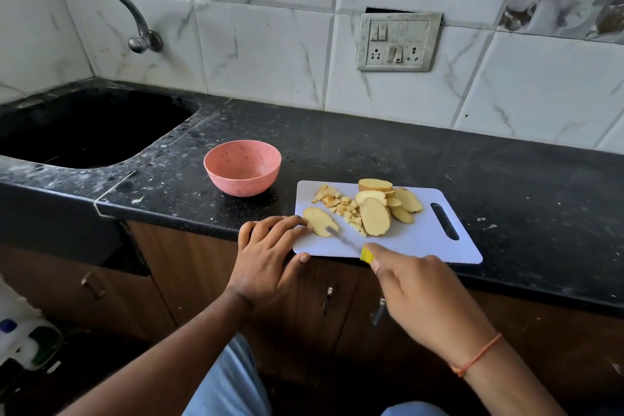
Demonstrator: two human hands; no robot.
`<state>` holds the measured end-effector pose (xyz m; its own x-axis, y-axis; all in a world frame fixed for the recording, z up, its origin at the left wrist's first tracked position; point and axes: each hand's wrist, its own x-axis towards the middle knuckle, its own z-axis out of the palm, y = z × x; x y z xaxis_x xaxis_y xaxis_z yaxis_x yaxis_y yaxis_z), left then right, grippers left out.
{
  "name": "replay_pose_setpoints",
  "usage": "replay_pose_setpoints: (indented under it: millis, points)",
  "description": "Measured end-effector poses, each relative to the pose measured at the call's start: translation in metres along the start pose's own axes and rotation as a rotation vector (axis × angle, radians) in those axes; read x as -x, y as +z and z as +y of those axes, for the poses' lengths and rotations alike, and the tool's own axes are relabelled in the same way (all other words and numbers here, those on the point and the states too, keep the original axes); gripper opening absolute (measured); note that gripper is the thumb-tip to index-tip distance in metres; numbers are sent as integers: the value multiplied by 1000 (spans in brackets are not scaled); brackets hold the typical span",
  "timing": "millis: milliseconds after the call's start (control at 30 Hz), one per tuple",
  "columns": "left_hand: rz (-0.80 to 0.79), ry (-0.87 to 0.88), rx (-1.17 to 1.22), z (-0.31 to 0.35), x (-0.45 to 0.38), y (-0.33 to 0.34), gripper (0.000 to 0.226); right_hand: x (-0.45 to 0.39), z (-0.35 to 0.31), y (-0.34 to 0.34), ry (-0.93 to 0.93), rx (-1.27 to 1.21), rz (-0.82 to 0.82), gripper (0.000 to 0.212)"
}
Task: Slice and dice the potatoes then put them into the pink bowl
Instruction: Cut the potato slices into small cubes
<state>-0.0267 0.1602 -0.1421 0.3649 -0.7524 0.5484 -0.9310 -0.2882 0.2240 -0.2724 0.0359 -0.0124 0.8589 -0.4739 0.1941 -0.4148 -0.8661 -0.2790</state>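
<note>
Running across the whole lower view, the black stone counter [388, 145] carries everything, with a dark sink [84, 128] sunk into its far left and a tap [125, 10] on the tiled wall above it. Next in size, the white cutting board [422, 240] lies at the counter's front edge, its handle slot to the right. The pink bowl [242, 167] stands just beyond the board's left corner, apart from it and holding nothing; no object sits between board and bowl.

On the board, a heap of potato slices [388, 203] leans together toward the right, a scatter of diced cubes [337, 206] lies left of them, and one single slice [319, 221] lies flat at the near left, its long axis running from far-left to near-right. The left hand [270, 253] is the nearer one: its straight fingertips [297, 221] press the slice's left end. The right hand [422, 294] grips the yellow handle of a knife [344, 240], whose thin blade points up-left so the tip sits at, probably on, the slice's near-right end; the blade is too blurred to be sure. The cut should therefore travel leftward, toward the holding fingers, which is the risk to watch
</note>
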Motion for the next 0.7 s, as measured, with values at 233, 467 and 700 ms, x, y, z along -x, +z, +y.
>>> replay_pose_setpoints:
  millis: [233, 467, 700]
  points:
    - [-42, -17, 82, 5, -4, -16, 40, -50, 24, 16, 140, -547, 193, 36]
    - [-167, -44, 211, 3, -65, -43, 47, -80, 50, 42, 265, -871, 245, 35]
    - [-702, 158, 191, -9, -120, -55, 62, -79, 52, 46, 222, -882, 256, 33]
